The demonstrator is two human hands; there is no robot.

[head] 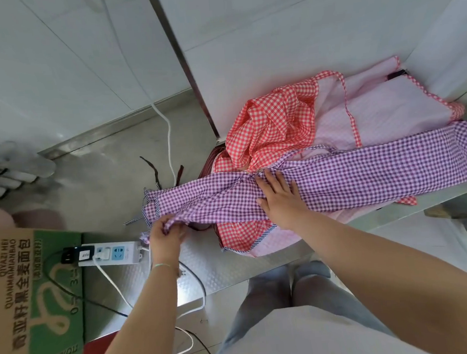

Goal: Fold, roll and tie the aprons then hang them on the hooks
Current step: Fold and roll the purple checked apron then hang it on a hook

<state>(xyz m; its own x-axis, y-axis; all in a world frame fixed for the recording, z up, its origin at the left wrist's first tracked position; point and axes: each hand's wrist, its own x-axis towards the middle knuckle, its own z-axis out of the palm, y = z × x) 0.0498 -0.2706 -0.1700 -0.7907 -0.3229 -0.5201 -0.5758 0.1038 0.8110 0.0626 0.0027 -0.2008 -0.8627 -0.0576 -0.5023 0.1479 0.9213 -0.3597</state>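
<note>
From the head camera, the purple checked apron [324,181] lies folded into a long band across the steel table [222,269]. Its long axis runs side to side, from the table's left part out past the right edge of the picture, and it rests on top of the heap of the red checked apron [273,124] and pink cloth at the table's far right corner.

The left hand [166,235] is at the band's left end, nearest the table's front edge. Its fingers are curled and pinch the lower corner of the cloth, lifting a small fold of it. The right hand [279,198] lies near the band's middle, palm down, fingers straight and spread, pressing the fabric flat; it grips nothing.

So the free end sits at the left hand, and the rest of the band stretches away to the right under the flat hand. Rolling would most likely start from that pinched left end and run rightward along the band.

A white power strip [109,253] lies on the table just left of the left hand. A cardboard box [20,302] stands at the left edge.
</note>
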